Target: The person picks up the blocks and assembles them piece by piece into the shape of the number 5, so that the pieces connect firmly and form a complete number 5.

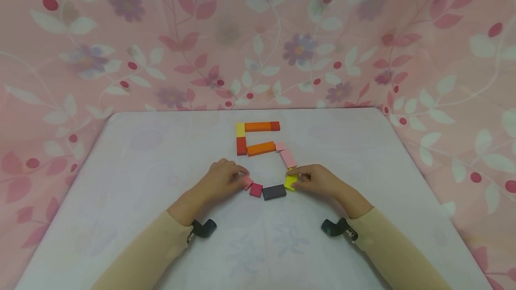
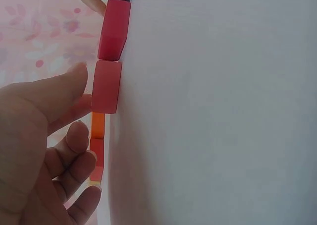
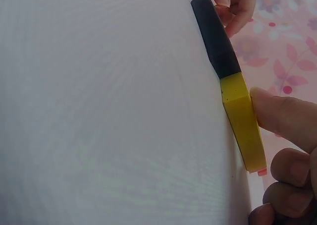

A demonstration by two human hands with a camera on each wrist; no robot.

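Observation:
Small coloured blocks lie end to end on the table in a shape like a figure 5. At its lower left end my left hand (image 1: 219, 178) holds a light red block (image 1: 247, 182) between thumb and index finger; in the left wrist view this block (image 2: 106, 86) touches a crimson one (image 2: 114, 29). On the right side my right hand (image 1: 320, 179) pinches a yellow block (image 1: 291, 181), its thumb low and index finger at the upper end. Between the hands lie the crimson block (image 1: 255, 190) and a black block (image 1: 274, 192). The black one meets the yellow block (image 3: 242, 121).
Farther up the shape are pink blocks (image 1: 288, 158), an orange block (image 1: 261, 148), a red block (image 1: 241, 146), another yellow block (image 1: 240, 130) and a top orange bar (image 1: 258, 126) with a red end block (image 1: 275, 126). A floral cloth (image 1: 258, 57) hangs behind the white table (image 1: 141, 169).

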